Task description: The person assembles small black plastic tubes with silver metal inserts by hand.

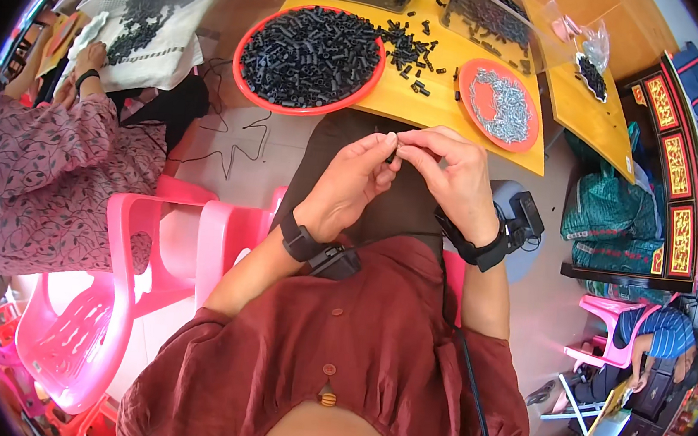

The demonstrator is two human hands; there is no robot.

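Over my lap, my two hands meet fingertip to fingertip. My left hand (351, 177) is closed, its thumb and fingers pinching a small black plastic part (390, 158) that is mostly hidden. Against it, my right hand (456, 176) is closed in a pinch; whatever lies between its thumb and forefinger is too small to make out. Beyond the hands, a round red tray (236, 65) heaped with similar black parts sits on the yellow table (392, 105). To its right is an orange-red plate (471, 73) of small silvery screws (504, 109).
Loose black parts (409, 49) lie between tray and plate. Clear bins (490, 27) stand at the back. A pink chair (123, 281) is at my left, near a seated person (63, 168) working at another table. Green bags (611, 208) sit right; another person (662, 337) sits farther off.
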